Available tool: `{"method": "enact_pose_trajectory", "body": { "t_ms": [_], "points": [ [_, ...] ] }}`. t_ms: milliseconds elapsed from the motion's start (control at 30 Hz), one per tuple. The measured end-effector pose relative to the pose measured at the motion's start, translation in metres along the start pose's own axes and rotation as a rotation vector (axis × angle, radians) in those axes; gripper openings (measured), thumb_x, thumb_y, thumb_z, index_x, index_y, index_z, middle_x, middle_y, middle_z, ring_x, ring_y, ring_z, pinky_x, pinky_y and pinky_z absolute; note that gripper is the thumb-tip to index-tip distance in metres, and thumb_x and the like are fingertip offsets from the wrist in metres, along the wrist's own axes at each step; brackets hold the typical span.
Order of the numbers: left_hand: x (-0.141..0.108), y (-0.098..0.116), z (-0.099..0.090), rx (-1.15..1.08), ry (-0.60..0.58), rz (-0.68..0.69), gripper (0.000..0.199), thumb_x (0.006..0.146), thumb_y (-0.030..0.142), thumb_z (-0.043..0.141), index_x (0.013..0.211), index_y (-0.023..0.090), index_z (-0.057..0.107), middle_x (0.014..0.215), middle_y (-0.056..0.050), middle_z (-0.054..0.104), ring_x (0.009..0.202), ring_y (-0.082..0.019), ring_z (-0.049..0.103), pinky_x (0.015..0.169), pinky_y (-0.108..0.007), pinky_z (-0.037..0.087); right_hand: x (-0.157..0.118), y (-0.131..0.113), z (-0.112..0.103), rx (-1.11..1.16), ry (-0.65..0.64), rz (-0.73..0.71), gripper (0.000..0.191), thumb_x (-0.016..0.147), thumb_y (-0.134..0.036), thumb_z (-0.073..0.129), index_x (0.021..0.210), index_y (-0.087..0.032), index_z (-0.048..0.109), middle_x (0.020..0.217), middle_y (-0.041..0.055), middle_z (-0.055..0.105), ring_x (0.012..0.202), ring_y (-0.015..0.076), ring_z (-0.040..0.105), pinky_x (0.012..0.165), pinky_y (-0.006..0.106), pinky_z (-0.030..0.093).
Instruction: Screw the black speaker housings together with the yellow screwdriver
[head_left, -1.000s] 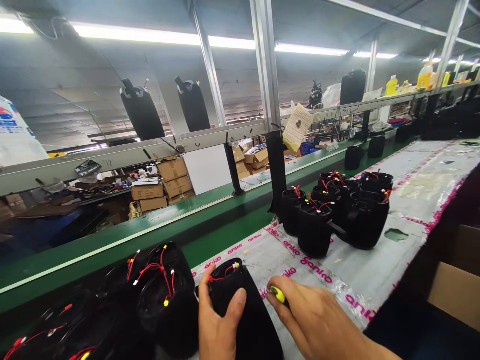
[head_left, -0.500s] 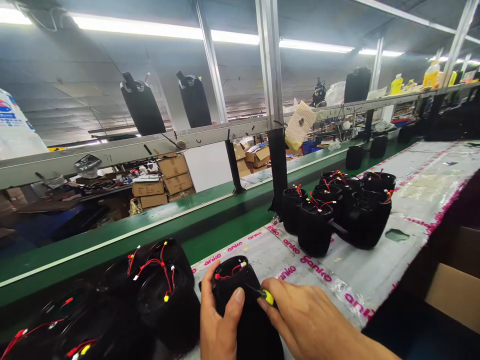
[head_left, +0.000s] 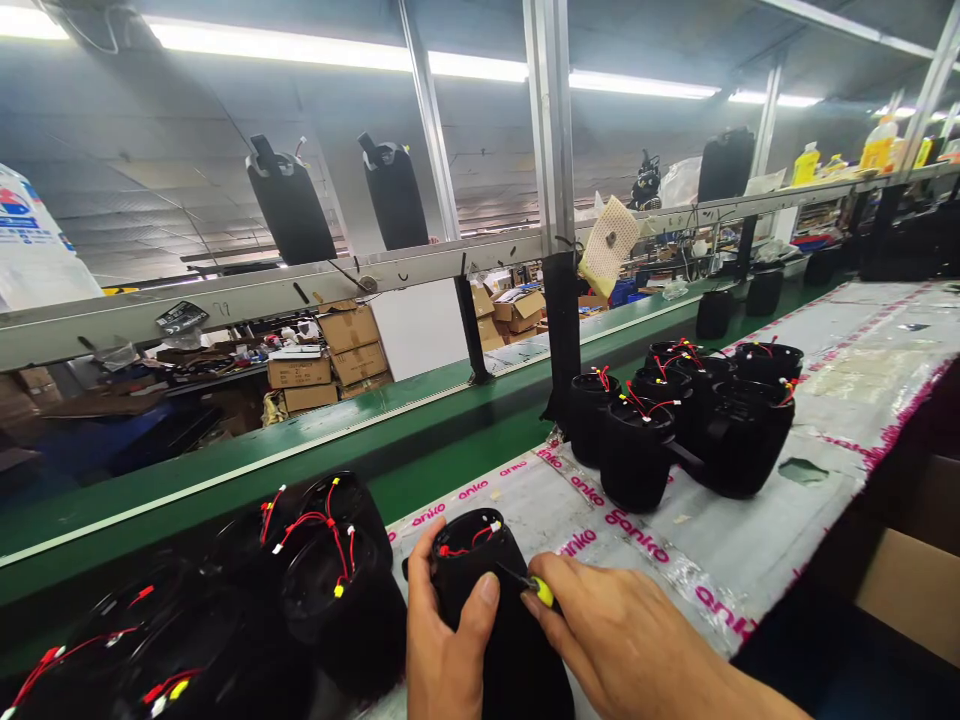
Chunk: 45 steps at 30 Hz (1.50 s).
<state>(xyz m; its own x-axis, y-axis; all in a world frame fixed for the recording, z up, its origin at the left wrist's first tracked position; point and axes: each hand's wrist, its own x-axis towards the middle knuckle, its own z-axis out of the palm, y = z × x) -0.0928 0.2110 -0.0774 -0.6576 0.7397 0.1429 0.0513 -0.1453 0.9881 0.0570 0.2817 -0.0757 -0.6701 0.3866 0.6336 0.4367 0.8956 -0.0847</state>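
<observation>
My left hand (head_left: 451, 640) is wrapped round a black cylindrical housing (head_left: 521, 650), thumb on its near side and fingers on its far left. The housing leans, its open round end up, with red wires and small white connectors inside the rim. Between the thumb and fingers of my right hand (head_left: 619, 615) is a small yellow-handled tool (head_left: 541, 592) with a thin dark shaft. That shaft points left at the housing's outer side, just below the rim. Whether its tip touches or enters the surface is too small to tell.
Similar housings with red wires crowd the left (head_left: 330, 570) and stand in a group (head_left: 637, 450) at the right. A green conveyor (head_left: 450, 440) runs behind the white plastic-covered bench (head_left: 660, 590). Above it, a metal rail (head_left: 420, 268) and an upright post (head_left: 551, 130) cross the view.
The whole view has shifted slightly, so things appear a little farther right. Both hands keep their grips, and the tool stays at the housing's side.
</observation>
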Motion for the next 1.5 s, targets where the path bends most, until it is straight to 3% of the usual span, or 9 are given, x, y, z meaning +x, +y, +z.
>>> {"method": "enact_pose_trajectory", "body": {
  "t_ms": [267,467,700,900,1067,1167,1267,1367,1500],
  "points": [
    [-0.004,0.003,0.005,0.076,0.041,0.076,0.079,0.071,0.056,0.074,0.137,0.021,0.048,0.125,-0.011,0.069,0.119,-0.034,0.063,0.099,-0.046,0.049,0.003,0.001,-0.003,-0.015,0.006,-0.018,0.016,0.098,-0.013,0.039,0.089,-0.026,0.041,0.064,-0.0047,0.062,0.046,0.019,0.064,0.043,0.033,0.028],
    [-0.006,0.004,0.009,0.198,0.112,0.102,0.078,0.063,0.039,0.078,0.134,0.021,0.051,0.122,-0.01,0.069,0.118,-0.035,0.063,0.099,-0.048,0.05,0.002,0.003,-0.006,-0.087,0.016,-0.012,0.015,0.096,-0.013,0.04,0.087,-0.025,0.041,0.057,-0.0047,0.06,0.04,0.0207,0.062,0.042,0.035,0.021],
    [-0.008,0.005,0.011,0.264,0.135,0.127,0.076,0.06,0.037,0.076,0.131,0.022,0.053,0.116,-0.009,0.07,0.108,-0.034,0.067,0.099,-0.05,0.049,0.004,0.001,-0.014,-0.197,-0.129,0.006,0.014,0.085,-0.012,0.055,0.083,-0.024,0.049,0.057,-0.0027,0.062,0.04,0.022,0.062,0.044,0.036,0.012],
    [-0.005,0.002,0.007,0.278,0.149,0.15,0.078,0.062,0.043,0.077,0.132,0.021,0.053,0.12,-0.011,0.068,0.115,-0.037,0.063,0.102,-0.055,0.046,0.017,-0.006,-0.022,-0.244,-0.28,0.042,0.023,0.07,-0.003,0.062,0.08,-0.023,0.054,0.056,-0.0035,0.062,0.041,0.0206,0.062,0.043,0.036,0.01],
    [-0.001,0.001,0.005,0.205,0.132,0.104,0.074,0.068,0.047,0.075,0.133,0.021,0.052,0.12,-0.011,0.068,0.113,-0.036,0.065,0.103,-0.052,0.045,0.01,-0.005,-0.005,-0.1,-0.085,0.017,0.014,0.088,-0.01,0.055,0.083,-0.022,0.051,0.063,-0.0018,0.063,0.045,0.0194,0.063,0.042,0.034,0.024],
    [0.001,0.0,0.003,0.134,0.067,0.092,0.081,0.066,0.05,0.077,0.137,0.022,0.049,0.117,-0.01,0.07,0.11,-0.035,0.067,0.1,-0.049,0.048,-0.002,-0.003,0.005,0.11,0.074,-0.005,0.014,0.101,-0.015,0.039,0.095,-0.021,0.051,0.073,0.0005,0.065,0.055,0.0176,0.066,0.048,0.03,0.039],
    [0.004,-0.002,-0.001,0.095,0.063,0.04,0.081,0.068,0.054,0.078,0.137,0.023,0.049,0.118,-0.009,0.07,0.109,-0.034,0.067,0.1,-0.049,0.049,-0.009,-0.003,0.005,0.26,0.173,-0.024,0.014,0.105,-0.018,0.035,0.108,-0.019,0.049,0.079,0.0009,0.066,0.063,0.0163,0.068,0.055,0.028,0.045],
    [0.007,-0.006,-0.004,0.039,0.074,0.021,0.079,0.07,0.055,0.078,0.137,0.022,0.052,0.118,-0.01,0.07,0.111,-0.034,0.067,0.102,-0.049,0.05,-0.01,-0.001,0.002,0.301,0.191,0.08,0.012,0.107,-0.023,0.038,0.111,-0.021,0.049,0.077,-0.0011,0.066,0.061,0.0168,0.068,0.055,0.028,0.046],
    [0.009,-0.008,-0.004,-0.029,0.092,0.069,0.078,0.069,0.055,0.08,0.135,0.021,0.055,0.116,-0.011,0.071,0.11,-0.033,0.068,0.1,-0.046,0.052,-0.011,0.004,0.0,0.252,0.05,0.113,0.016,0.108,-0.028,0.037,0.109,-0.023,0.051,0.081,-0.0001,0.069,0.066,0.0191,0.07,0.056,0.03,0.046]
  ]
}}
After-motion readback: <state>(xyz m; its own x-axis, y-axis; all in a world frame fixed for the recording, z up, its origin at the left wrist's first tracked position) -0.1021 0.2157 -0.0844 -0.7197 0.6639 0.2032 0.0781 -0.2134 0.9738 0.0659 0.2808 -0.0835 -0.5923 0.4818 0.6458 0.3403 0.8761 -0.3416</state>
